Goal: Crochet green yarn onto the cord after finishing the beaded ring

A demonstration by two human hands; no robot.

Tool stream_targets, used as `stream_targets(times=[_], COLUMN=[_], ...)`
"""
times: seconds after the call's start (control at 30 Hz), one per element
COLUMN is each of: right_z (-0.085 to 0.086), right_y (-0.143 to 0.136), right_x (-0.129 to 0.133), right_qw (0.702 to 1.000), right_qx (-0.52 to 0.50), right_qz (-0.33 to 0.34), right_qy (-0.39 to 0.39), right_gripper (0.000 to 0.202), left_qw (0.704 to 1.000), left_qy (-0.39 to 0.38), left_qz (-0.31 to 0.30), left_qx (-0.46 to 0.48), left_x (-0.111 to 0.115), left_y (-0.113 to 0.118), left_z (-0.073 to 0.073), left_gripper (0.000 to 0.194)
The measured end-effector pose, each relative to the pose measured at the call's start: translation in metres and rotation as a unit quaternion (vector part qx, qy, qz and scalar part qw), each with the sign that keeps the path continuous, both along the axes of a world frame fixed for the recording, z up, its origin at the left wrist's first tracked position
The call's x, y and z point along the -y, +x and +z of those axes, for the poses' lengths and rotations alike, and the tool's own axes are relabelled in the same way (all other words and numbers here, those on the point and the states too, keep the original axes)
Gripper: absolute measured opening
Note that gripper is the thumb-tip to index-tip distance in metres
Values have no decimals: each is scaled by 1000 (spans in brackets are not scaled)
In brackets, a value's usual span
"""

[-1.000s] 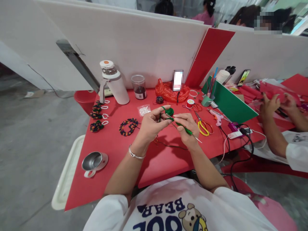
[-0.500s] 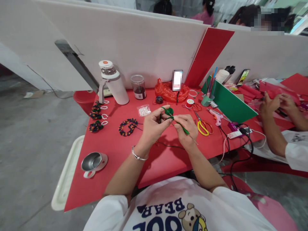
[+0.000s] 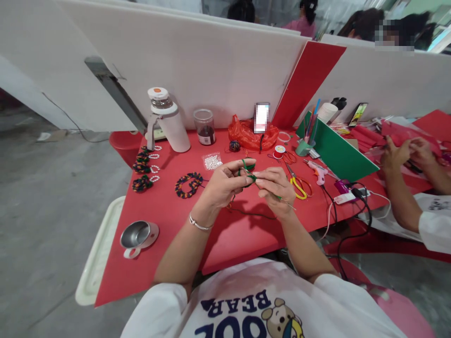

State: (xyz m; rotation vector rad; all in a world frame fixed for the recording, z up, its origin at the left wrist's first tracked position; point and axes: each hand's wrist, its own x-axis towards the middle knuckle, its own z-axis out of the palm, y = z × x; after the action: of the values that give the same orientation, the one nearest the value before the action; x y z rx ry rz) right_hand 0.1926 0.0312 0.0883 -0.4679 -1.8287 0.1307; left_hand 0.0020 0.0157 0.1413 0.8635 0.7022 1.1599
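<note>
Above the red table, my left hand (image 3: 224,183) pinches a small piece of green yarn work (image 3: 252,178), with a green strand looped over its raised forefinger. My right hand (image 3: 276,188) is closed around a crochet hook (image 3: 289,203), whose thin metal shaft sticks out to the lower right. Its fingertips meet the yarn work at the left hand's fingertips. Part of a green yarn ball (image 3: 249,167) shows just behind the fingers. Left of my hands lies a braided ring of dark multicoloured yarn (image 3: 188,185).
Yellow-handled scissors (image 3: 298,187), a pink glue gun (image 3: 318,172) and a power strip (image 3: 347,196) lie to the right. A bag of white beads (image 3: 212,161), a jar (image 3: 204,126) and a white flask (image 3: 172,126) stand behind. A metal cup (image 3: 139,238) sits front left. A co-worker's hands (image 3: 405,152) handle red material.
Both hands have shifted slightly, the right one down and rightward with the hook. My left fingers have curled closer around the yarn work, and the green ball is more hidden.
</note>
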Motion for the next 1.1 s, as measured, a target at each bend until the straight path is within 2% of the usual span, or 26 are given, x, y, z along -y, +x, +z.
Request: stream_targets(times=[0.3, 0.63, 0.83, 1.1], right_z=[6, 13, 15, 18], right_y=[12, 17, 18, 20], right_x=[2, 4, 6, 11], right_qw=[999, 997, 996, 995], right_qx=[35, 67, 71, 82], right_qz=[15, -6, 3, -10], right_qy=[17, 28, 49, 59], right_gripper=[36, 28, 36, 34], left_qw=[1000, 1000, 1000, 1000], left_qy=[9, 14, 20, 24], left_qz=[-5, -6, -8, -5], left_qx=[-6, -16, -15, -14], left_x=[-3, -4, -4, -4], left_y=[2, -1, -4, -6], left_z=[-8, -8, -6, -5], left_gripper=[52, 51, 51, 49])
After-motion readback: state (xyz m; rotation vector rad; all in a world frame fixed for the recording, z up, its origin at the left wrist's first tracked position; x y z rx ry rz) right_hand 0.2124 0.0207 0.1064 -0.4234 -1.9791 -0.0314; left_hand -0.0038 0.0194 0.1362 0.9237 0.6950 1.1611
